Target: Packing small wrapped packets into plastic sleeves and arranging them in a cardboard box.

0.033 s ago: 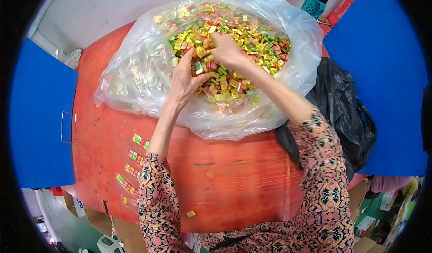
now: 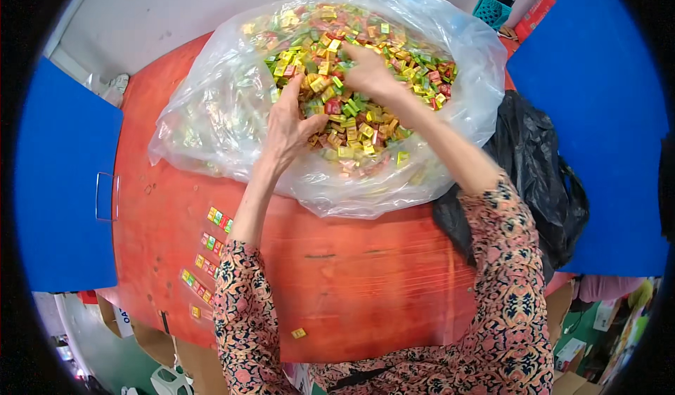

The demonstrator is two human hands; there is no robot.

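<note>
A large clear plastic bag (image 2: 204, 107) lies open on the red table, heaped with small wrapped pieces (image 2: 365, 131) in yellow, green and red. My left hand (image 2: 285, 124) reaches over its near left edge, thumb and fingers spread around part of the heap. Between them lie loose pieces, and I see none gripped. Over the middle of the pile is my right hand (image 2: 369, 75), smeared by motion. One of its fingers stretches to the left. Whether it holds a piece does not show.
Short strips of coloured pieces (image 2: 197, 286) lie in rows on the red table (image 2: 365, 275), beside my left forearm. A single yellow piece (image 2: 299, 333) sits near the front edge. Right of the bag is a crumpled black plastic bag (image 2: 527, 163). Blue panels (image 2: 67, 177) flank the table.
My right hand has shifted slightly to the right, away from my left hand, uncovering more pieces between them. The left hand stays in place.
</note>
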